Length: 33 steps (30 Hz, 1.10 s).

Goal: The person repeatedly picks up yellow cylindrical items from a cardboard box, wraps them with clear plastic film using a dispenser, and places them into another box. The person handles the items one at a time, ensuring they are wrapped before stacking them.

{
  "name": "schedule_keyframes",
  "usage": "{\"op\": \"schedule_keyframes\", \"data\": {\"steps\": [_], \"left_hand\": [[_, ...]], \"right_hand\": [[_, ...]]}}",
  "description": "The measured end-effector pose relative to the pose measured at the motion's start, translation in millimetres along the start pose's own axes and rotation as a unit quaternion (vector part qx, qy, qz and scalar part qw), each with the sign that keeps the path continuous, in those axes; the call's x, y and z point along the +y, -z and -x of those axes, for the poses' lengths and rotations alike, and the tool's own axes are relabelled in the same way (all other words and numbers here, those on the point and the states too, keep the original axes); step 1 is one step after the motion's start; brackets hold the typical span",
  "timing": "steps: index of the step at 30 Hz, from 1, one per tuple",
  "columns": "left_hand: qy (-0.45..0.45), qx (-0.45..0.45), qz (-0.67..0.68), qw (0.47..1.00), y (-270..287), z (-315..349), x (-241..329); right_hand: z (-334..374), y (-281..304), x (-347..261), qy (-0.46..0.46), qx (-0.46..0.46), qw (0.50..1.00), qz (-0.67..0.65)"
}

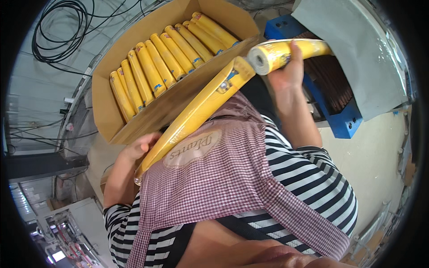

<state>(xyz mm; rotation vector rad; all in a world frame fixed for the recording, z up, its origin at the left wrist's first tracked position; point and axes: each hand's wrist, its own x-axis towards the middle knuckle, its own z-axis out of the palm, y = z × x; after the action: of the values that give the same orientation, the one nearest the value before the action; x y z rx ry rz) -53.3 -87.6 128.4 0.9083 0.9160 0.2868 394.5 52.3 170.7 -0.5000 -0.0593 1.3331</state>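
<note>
A long yellow roll (pixel 192 116) in clear shiny film slants across the front of my apron, its far end tilted up to the right. My left hand (pixel 142 145) is closed at its lower left end, the fingers partly hidden behind it. With my right hand (pixel 288 73) I grip a second yellow roll (pixel 275 53), thumb over the top. The near end of that roll shows a white core with a dark hole and almost touches the first roll. Its far end lies by the grey flap of a blue-framed machine (pixel 344 127).
Ahead of me stands an open cardboard box (pixel 147 118) with several yellow rolls (pixel 154 67) side by side in it. Dark rollers (pixel 330 89) sit under the grey flap (pixel 357 58) at right. Coiled black cable (pixel 60 31) hangs at the far left.
</note>
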Motion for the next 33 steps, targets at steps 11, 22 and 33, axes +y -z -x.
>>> {"op": "schedule_keyframes", "data": {"steps": [11,22,33], "left_hand": [[-0.048,-0.182,-0.055,0.981,-35,-136,88],[-0.228,-0.153,-0.035,0.961,-68,-69,142],[-0.203,-0.08,-0.16,0.963,-72,-55,182]], "right_hand": [[54,9,46,-0.248,-0.099,0.963,0.042],[86,-22,55,-0.382,-0.241,0.89,-0.06],[71,-41,57,-0.315,-0.233,0.916,0.086]]}}
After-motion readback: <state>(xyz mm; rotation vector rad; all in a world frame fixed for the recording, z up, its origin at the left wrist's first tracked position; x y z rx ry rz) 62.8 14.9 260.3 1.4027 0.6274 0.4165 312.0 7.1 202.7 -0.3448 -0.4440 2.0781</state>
